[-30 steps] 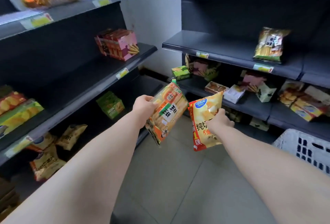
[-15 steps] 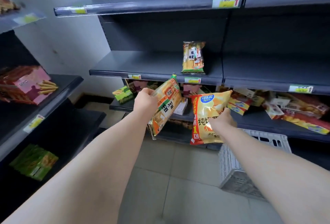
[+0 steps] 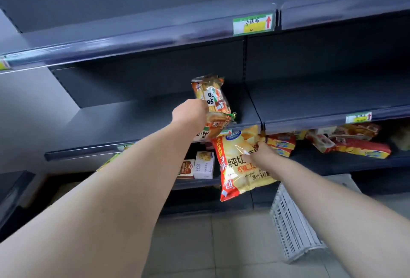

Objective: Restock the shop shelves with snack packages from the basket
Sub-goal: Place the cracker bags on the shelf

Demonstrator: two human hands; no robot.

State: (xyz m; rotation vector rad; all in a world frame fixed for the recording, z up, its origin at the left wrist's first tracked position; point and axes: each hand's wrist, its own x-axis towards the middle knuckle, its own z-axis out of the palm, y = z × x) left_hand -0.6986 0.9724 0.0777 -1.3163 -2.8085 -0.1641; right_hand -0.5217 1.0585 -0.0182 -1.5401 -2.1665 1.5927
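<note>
We grip an orange rice cracker pack (image 3: 218,125) in our left hand (image 3: 189,114), fingers curled round its upper part. It sits at the front edge of the middle shelf (image 3: 133,122), touching or just in front of a matching rice cracker pack (image 3: 211,94) that stands upright on that shelf. Our right hand (image 3: 264,152) pinches the right side of a yellow potato chip bag (image 3: 239,162), which hangs below the shelf edge, just under the held pack. Behind it, the lower shelf carries a white cookie box (image 3: 204,164) and a heap of red and yellow packages (image 3: 359,146). A white slatted basket (image 3: 292,229) stands on the tiled floor under our right forearm. A green and yellow price tag (image 3: 253,23) is clipped to the upper shelf's rail.
</note>
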